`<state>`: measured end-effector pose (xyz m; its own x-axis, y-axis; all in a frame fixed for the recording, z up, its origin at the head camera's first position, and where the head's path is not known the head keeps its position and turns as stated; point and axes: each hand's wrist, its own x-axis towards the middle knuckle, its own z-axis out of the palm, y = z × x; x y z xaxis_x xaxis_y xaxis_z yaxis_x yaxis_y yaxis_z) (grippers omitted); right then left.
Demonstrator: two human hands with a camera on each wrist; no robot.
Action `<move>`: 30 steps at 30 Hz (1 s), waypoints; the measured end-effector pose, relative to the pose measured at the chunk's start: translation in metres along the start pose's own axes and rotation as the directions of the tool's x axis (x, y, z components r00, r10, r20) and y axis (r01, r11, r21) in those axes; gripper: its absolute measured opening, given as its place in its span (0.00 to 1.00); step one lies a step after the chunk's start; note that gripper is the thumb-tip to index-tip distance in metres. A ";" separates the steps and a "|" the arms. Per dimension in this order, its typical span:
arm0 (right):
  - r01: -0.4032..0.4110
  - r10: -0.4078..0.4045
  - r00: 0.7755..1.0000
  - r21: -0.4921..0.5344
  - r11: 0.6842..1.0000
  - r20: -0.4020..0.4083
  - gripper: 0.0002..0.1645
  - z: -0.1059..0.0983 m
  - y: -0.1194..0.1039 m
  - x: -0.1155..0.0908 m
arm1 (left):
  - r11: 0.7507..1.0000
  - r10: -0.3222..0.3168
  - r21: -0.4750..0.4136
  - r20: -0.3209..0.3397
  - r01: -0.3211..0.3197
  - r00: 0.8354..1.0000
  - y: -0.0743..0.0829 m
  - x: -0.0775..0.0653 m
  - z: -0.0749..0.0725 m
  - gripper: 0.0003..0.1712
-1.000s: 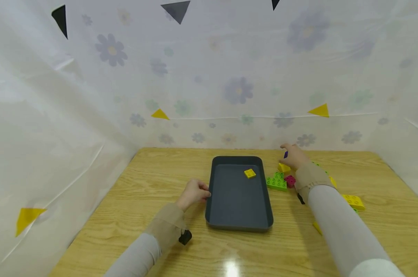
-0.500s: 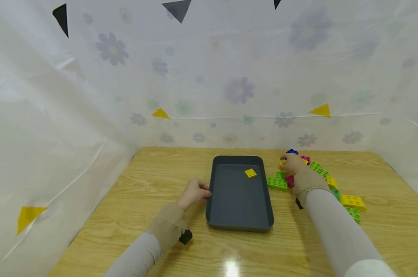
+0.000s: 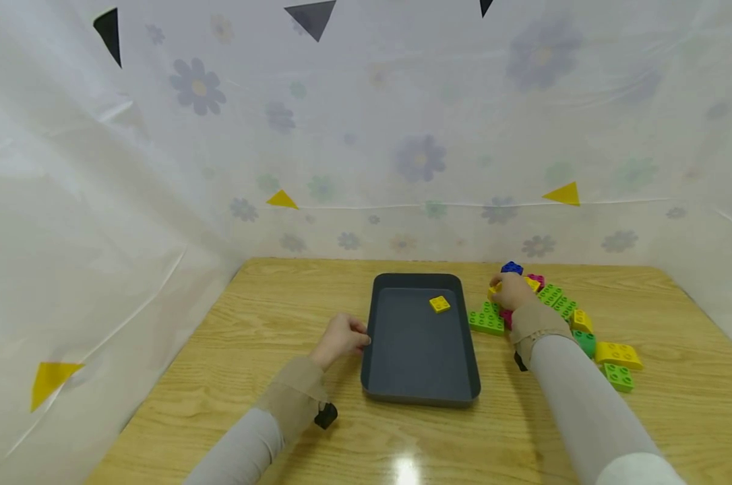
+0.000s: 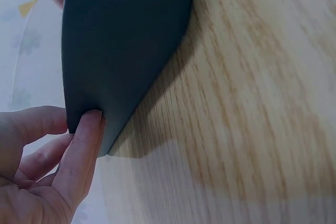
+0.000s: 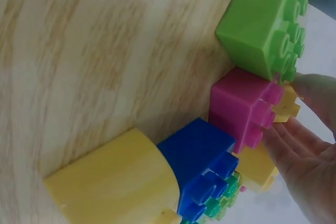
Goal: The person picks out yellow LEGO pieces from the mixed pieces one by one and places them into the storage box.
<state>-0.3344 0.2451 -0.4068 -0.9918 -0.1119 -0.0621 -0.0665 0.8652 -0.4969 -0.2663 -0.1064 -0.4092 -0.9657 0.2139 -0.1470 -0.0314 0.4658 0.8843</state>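
Pinching tray w/ L hand, prob. to steady it; bracketing yellow block w/ R hand, can't tell if gripping.

a flowered sheet hangs at twelve o'clock beyond the worktop; black triangle at ten, yellow triangle at eight.
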 end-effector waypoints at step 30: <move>0.160 -0.158 0.979 0.010 0.987 -0.131 0.17 -0.021 -0.056 0.011 | 1.000 -0.007 0.013 0.001 0.007 1.000 -0.001 -0.001 0.001 0.12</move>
<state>-0.3436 0.2061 -0.3616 -0.9746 -0.1819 0.1308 -0.2234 0.8312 -0.5091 -0.2652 -0.1059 -0.4101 -0.9653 0.2109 -0.1538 -0.0351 0.4786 0.8773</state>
